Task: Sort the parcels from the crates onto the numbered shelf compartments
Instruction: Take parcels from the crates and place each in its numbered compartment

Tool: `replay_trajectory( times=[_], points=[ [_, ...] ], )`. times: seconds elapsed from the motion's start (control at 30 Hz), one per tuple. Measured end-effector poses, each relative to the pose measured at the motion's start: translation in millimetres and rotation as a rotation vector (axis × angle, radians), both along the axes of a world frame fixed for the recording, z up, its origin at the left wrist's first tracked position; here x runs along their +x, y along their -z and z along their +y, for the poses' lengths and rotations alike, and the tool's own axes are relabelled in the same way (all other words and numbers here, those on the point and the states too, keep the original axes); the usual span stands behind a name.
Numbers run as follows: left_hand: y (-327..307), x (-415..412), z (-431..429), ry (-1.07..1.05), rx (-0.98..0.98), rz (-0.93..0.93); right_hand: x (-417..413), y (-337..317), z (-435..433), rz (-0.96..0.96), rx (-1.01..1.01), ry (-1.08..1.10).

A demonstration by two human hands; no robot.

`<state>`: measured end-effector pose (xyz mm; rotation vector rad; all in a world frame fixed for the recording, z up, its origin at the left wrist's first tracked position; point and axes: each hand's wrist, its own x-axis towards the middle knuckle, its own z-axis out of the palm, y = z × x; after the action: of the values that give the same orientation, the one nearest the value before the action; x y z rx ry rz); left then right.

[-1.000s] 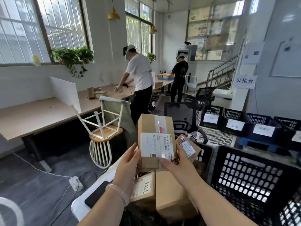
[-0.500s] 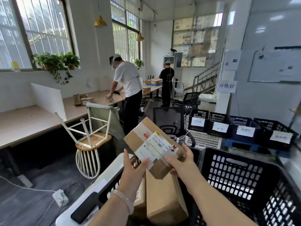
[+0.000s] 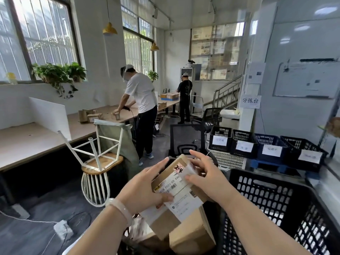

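Observation:
A brown cardboard parcel (image 3: pixel 179 188) with a white shipping label and a handwritten "2-4" on it is tilted between my two hands. My left hand (image 3: pixel 145 188) grips its left side, thumb on the label. The fingers of my right hand (image 3: pixel 206 174) are spread over its top right edge. The parcel hangs just above a crate at the bottom middle that holds more brown parcels (image 3: pixel 191 234). A black mesh crate (image 3: pixel 272 205) stands to the right of it. The numbered shelf is not in view.
Four labelled dark crates (image 3: pixel 268 147) line the right wall on a blue pallet. An upturned white chair (image 3: pixel 97 159) and a long wooden desk (image 3: pixel 36 138) are at left. Two people work at the desk further back. A power strip (image 3: pixel 62 230) lies on the floor.
I have turned and tilted the parcel, laying its label face more towards me and lower. My right hand has shifted from its underside to its top right edge. The view has swung right.

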<state>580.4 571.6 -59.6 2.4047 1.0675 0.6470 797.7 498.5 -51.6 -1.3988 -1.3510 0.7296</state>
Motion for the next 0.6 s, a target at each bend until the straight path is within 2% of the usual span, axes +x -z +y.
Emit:
replay_trajectory(
  times=[0.23,0.37,0.47,0.6],
  points=[
    [20.8,-3.2,-7.3,0.009,-0.214,-0.409,-19.2,-7.1,-13.2,-0.136,0.139,0.104],
    [20.5,9.3,-14.8,-0.051,-0.282,-0.534,-29.3,15.0,-33.7,-0.079,0.210,0.252],
    [20.5,31.7,-19.9,-0.061,-0.332,-0.682,-32.2,29.3,-52.6,-0.189,0.212,0.316],
    [12.0,77.6,-39.3,0.077,-0.390,-0.748,-18.6,31.6,-84.5,-0.229,0.196,0.435]
  ],
)
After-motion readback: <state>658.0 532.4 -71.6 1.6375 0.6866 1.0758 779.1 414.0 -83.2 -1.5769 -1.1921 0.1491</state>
